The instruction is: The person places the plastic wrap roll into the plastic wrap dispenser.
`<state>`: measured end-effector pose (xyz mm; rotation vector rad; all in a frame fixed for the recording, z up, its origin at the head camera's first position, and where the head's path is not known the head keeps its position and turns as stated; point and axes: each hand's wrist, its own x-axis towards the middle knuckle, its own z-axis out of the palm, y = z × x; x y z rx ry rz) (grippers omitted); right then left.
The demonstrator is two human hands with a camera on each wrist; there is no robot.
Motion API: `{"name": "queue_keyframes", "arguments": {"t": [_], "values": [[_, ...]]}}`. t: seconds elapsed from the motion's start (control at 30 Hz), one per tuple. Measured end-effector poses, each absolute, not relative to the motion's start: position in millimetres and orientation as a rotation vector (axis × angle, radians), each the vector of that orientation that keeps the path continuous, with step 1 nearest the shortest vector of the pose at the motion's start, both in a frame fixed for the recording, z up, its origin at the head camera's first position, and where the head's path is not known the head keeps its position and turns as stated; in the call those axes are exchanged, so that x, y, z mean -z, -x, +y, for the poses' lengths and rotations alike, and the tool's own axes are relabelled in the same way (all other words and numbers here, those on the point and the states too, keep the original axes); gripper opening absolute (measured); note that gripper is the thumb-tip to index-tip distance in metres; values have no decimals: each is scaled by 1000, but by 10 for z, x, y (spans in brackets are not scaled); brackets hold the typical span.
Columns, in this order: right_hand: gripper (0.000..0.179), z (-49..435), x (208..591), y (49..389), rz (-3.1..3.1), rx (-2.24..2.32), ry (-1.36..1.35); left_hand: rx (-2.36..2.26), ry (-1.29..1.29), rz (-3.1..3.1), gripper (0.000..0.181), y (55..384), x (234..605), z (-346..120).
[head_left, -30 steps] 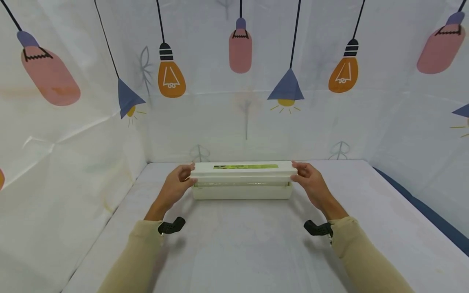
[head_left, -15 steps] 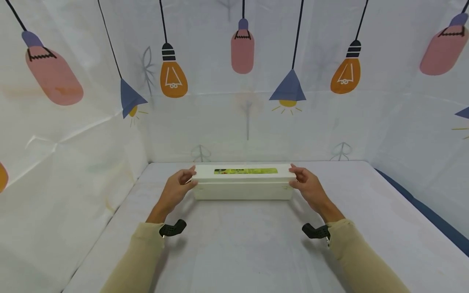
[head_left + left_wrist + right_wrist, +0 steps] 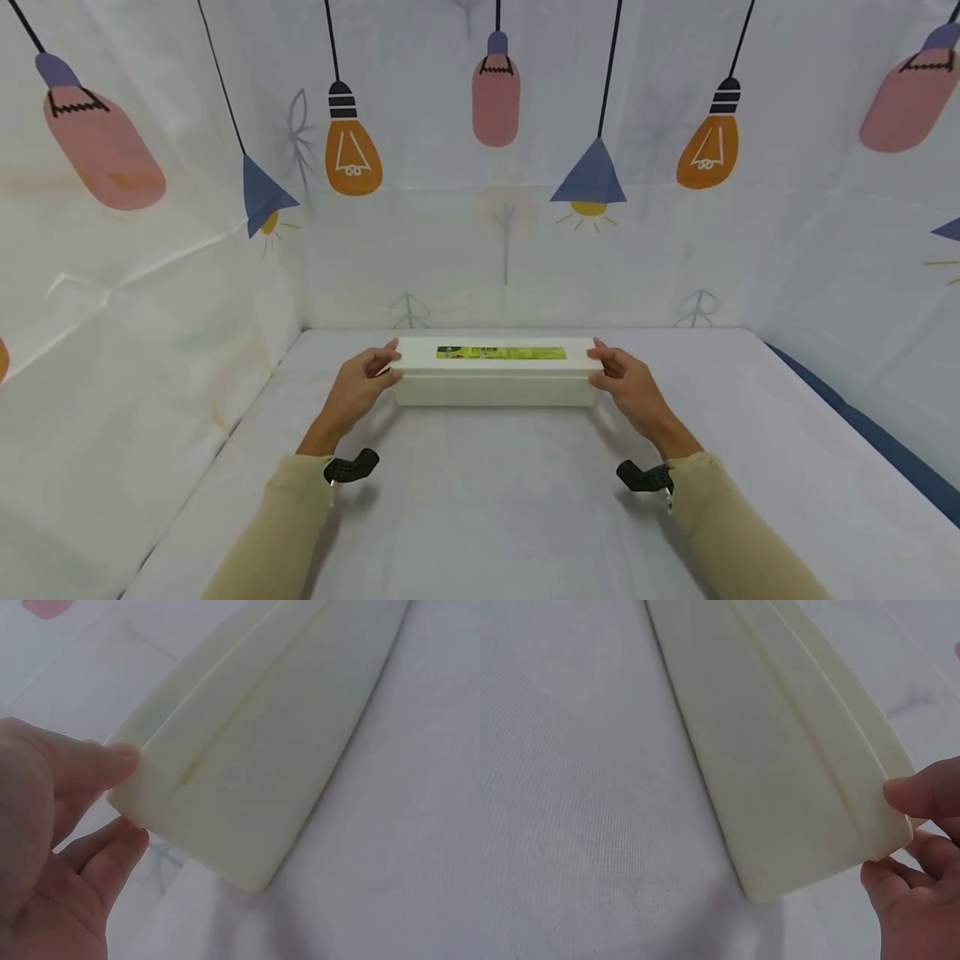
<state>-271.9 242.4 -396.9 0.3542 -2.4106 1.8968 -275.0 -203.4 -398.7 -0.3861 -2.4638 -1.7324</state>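
A long white plastic wrap dispenser (image 3: pixel 495 392) lies crosswise on the white table, its lid (image 3: pixel 416 352) down over the body. On top of the lid runs a yellow-green printed label (image 3: pixel 501 352). At the left end my left hand (image 3: pixel 354 389) grips the lid's corner, thumb on the front face and fingers at the end. My right hand (image 3: pixel 632 385) holds the opposite corner the same way. Both wrist views show the thumbs pressed at the lid's lower edge, beside the narrow seam between lid and body. The roll inside is hidden.
White cloth covers the table (image 3: pixel 487 500). Behind it hangs a white curtain (image 3: pixel 442 242) printed with lamps and bulbs, which also encloses both sides. A dark blue strip (image 3: pixel 862 421) shows along the right edge. A black wrist camera (image 3: pixel 351 467) sits on each wrist.
The lid was raised a second ago, with the clear film roll showing beneath. Both hands have lowered it, and the gap has closed. The hands keep their hold on the ends.
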Motion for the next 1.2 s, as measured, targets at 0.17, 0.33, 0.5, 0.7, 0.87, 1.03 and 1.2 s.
{"name": "queue_keyframes", "arguments": {"t": [0.17,0.33,0.5,0.7,0.87,1.03,1.2], "values": [[43,2421,3967,2709,-2427,-1866,-334,1724,360,-2477,32,2754,4007,-2030],[43,2422,3958,2699,-2476,-1826,-311,1741,338,-2478,31,2752,4035,-2032],[43,2430,3960,2698,-2512,-1783,-287,1772,346,-2446,34,2744,4042,-2016],[55,2417,3958,2723,-2550,-1708,-257,1798,327,-2404,37,2740,4050,-2011],[64,2424,3974,2745,-2540,-1719,-244,1856,292,-2375,40,2684,4005,-2002],[72,2463,3981,2733,-2518,-1764,-266,1893,268,-2366,47,2710,4057,-2011],[72,2509,4010,2696,-2520,-1799,-240,1862,257,-2396,50,2711,4056,-2004]]}}
